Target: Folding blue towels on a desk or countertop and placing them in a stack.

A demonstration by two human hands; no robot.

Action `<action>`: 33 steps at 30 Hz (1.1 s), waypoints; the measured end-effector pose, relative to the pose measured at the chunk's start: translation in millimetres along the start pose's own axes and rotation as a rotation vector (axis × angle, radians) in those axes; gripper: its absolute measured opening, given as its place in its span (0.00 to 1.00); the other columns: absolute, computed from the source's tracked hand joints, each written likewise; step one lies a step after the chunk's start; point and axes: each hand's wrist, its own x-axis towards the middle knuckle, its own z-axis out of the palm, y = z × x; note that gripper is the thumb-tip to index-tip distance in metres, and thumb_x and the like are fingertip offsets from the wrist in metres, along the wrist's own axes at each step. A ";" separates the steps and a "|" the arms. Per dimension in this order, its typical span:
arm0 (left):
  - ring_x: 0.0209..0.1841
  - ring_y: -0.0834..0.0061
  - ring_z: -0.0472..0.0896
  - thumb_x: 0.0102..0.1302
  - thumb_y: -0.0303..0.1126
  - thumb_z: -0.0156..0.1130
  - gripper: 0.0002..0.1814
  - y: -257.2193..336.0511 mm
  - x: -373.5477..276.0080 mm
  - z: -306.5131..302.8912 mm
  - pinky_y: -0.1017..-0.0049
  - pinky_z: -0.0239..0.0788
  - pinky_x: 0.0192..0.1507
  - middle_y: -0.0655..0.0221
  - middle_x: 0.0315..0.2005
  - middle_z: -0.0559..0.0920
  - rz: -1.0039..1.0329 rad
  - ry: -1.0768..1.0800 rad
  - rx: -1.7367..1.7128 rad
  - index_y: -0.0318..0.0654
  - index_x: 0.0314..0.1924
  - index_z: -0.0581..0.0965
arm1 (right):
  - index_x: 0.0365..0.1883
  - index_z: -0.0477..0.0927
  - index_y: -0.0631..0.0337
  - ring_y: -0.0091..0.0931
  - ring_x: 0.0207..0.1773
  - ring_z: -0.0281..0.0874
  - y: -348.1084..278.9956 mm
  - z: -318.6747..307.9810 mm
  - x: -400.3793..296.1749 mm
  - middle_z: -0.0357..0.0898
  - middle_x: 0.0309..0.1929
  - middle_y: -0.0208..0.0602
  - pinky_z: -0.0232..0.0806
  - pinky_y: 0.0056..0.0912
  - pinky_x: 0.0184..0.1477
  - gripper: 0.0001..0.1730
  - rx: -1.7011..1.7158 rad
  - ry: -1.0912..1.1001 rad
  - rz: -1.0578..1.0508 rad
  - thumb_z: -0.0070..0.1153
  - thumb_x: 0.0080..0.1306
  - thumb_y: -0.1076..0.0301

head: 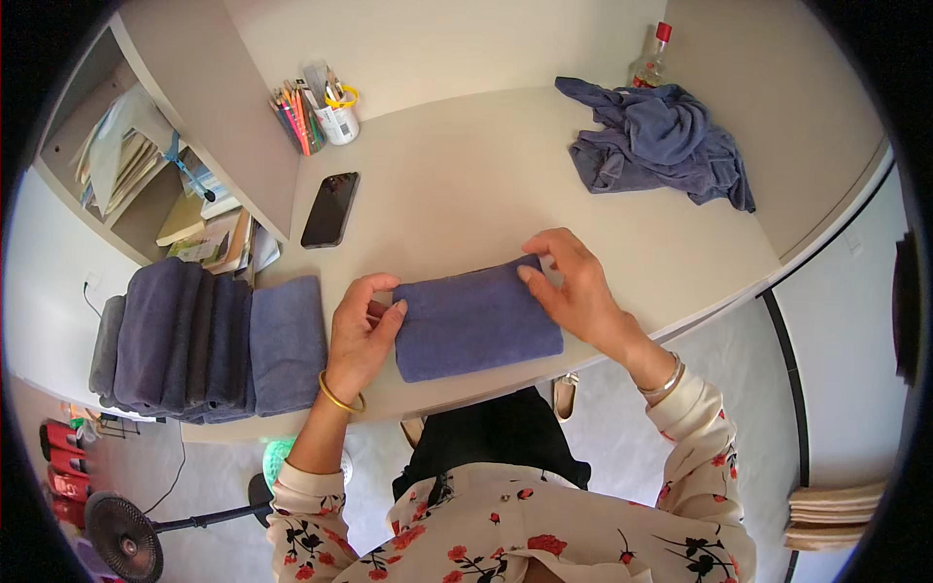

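A folded blue towel [477,321] lies flat near the front edge of the desk, in front of me. My left hand [364,321] pinches its upper left corner between thumb and fingers. At the upper right corner, my right hand [572,280] has its thumb on the towel's face and its fingers curled over the far edge. To the left sits a single folded lighter blue towel [288,342], beside a row of several folded towels [164,335] in blue and grey. A crumpled heap of blue cloth [660,142] rests at the back right.
A black smartphone [330,210] lies left of centre on the desk [452,175]. Behind it stand colored pencils [299,120] and a white pen cup [339,120]. A glass bottle [651,62] with a red cap is in the back corner. Shelves with papers [120,167] border the left. A fan [125,538] stands below.
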 end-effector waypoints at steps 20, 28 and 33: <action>0.70 0.47 0.53 0.50 0.55 0.70 0.54 36.6 -31.8 24.0 0.49 0.42 0.69 0.46 0.68 0.56 0.341 -0.320 0.815 0.30 0.68 0.57 | 0.65 0.65 0.66 0.39 0.74 0.51 -5.5 30.8 3.0 0.61 0.68 0.49 0.41 0.50 0.73 0.33 -0.083 -0.539 -0.263 0.45 0.71 0.49; 0.62 0.51 0.63 0.44 0.44 0.76 0.48 55.1 -52.3 9.3 0.52 0.51 0.62 0.51 0.62 0.64 0.419 -0.417 0.807 0.39 0.65 0.65 | 0.44 0.77 0.68 0.48 0.51 0.74 46.1 25.9 10.9 0.76 0.48 0.53 0.68 0.42 0.53 0.12 0.065 -0.005 0.029 0.53 0.65 0.71; 0.58 0.58 0.66 0.41 0.40 0.76 0.45 50.2 -39.8 -4.2 0.59 0.54 0.56 0.56 0.60 0.67 0.609 -0.504 0.896 0.47 0.63 0.68 | 0.38 0.78 0.69 0.47 0.48 0.75 53.1 28.6 4.4 0.78 0.44 0.52 0.68 0.43 0.52 0.09 -0.049 -0.014 -0.083 0.54 0.63 0.71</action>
